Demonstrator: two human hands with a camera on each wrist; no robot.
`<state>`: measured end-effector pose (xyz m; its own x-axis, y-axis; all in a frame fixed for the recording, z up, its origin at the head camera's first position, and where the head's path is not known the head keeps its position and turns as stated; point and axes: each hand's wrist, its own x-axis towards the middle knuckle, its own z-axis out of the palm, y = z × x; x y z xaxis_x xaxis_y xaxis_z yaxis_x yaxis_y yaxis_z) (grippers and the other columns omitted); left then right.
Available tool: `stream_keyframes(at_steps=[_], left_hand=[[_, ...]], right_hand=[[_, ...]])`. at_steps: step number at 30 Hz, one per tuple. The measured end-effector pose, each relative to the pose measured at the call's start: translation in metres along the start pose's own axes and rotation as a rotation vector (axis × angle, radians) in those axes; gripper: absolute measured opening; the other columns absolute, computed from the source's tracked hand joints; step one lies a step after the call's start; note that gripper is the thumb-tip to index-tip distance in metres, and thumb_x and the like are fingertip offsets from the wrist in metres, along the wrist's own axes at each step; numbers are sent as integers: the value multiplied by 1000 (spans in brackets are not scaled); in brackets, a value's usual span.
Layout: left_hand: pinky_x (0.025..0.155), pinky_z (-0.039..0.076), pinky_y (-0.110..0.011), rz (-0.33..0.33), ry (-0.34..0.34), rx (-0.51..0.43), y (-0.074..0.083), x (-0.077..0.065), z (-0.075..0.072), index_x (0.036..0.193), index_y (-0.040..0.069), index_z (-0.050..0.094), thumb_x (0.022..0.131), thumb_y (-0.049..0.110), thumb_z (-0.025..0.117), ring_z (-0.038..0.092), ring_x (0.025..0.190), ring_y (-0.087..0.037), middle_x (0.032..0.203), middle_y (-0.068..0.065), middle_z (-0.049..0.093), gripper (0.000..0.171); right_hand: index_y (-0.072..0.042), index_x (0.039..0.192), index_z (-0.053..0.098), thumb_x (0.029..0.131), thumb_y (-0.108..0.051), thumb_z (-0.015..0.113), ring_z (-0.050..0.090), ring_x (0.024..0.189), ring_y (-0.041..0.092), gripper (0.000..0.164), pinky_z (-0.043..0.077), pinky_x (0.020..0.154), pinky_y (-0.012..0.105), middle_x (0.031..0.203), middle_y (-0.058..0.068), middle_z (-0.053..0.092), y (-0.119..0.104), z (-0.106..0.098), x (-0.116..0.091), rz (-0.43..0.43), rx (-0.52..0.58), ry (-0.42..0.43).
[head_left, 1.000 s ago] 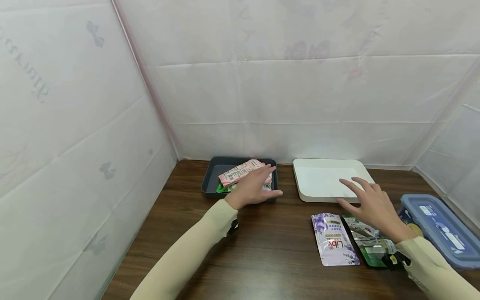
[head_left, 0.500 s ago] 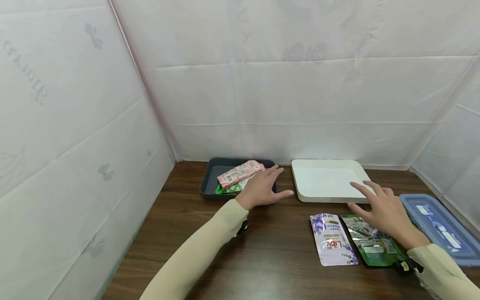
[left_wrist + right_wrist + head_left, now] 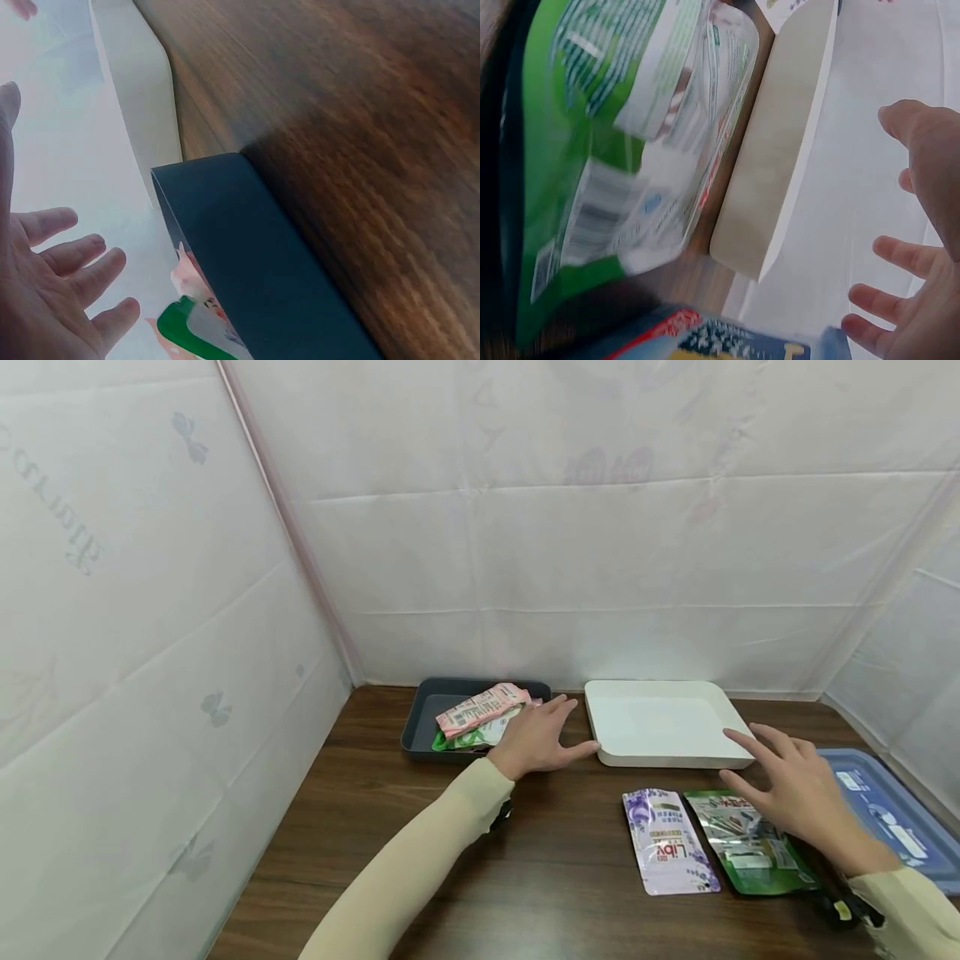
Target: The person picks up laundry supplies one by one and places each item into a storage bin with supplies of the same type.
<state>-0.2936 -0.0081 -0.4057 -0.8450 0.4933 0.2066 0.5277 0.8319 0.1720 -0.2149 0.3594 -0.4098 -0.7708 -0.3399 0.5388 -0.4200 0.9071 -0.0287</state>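
Hovering by the right front corner of a dark tray (image 3: 424,718), the left hand (image 3: 536,737) is spreading its grip wide and holding nothing. The right hand (image 3: 806,789) is hanging over the right side of a green pouch (image 3: 750,853), its grip also spread, with nothing between thumb and fingers. Inside the dark tray, a pink packet (image 3: 482,710) is lying slantwise across a green-and-white packet (image 3: 474,739). The green pouch is lying flat on the wooden tabletop (image 3: 540,877), and a purple-and-white pouch (image 3: 670,842) is resting just beside it, its large lettering facing upside down. Behind both pouches, a white tray (image 3: 660,727) is sitting near the sheeting (image 3: 525,543) that is covering the walls. At far right, a blue lid (image 3: 892,814) is showing, partly hidden by the right hand and sleeve (image 3: 911,902).
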Motion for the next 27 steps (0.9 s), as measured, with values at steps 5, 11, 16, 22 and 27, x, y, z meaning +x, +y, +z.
stream_keyframes(at_steps=[5,11,16,22,27], left_hand=[[114,29,-46,10,-7,23,6,5,2,151,16,38,87,78,40,52,129,-25,155,-6,35,89],[116,23,-49,29,-17,29,11,9,5,153,17,35,87,78,41,37,140,-21,158,-6,31,90],[116,23,-50,35,-18,64,16,12,9,153,18,33,87,78,40,30,144,-19,158,-6,30,90],[116,22,-50,24,-65,90,21,15,17,154,23,32,86,80,35,29,144,-18,159,-2,29,89],[117,22,-48,38,-90,105,22,17,24,154,22,33,88,80,32,29,144,-18,158,-3,31,87]], right_hand=[[-18,139,53,75,-36,82,44,107,60,72,35,78,73,135,25,47,9,-9,-6,40,-30,3],[-22,144,47,79,-45,78,39,109,63,75,31,77,74,137,28,43,19,-19,-17,136,-78,-63],[-21,146,45,77,-44,80,37,109,64,81,30,79,76,136,30,42,27,-22,-26,183,-137,-80],[-20,147,42,77,-48,79,34,109,68,85,27,80,80,137,33,38,32,-25,-37,239,-170,-111],[-18,146,43,75,-52,79,37,106,69,87,29,79,81,134,34,40,36,-27,-43,237,-189,-105]])
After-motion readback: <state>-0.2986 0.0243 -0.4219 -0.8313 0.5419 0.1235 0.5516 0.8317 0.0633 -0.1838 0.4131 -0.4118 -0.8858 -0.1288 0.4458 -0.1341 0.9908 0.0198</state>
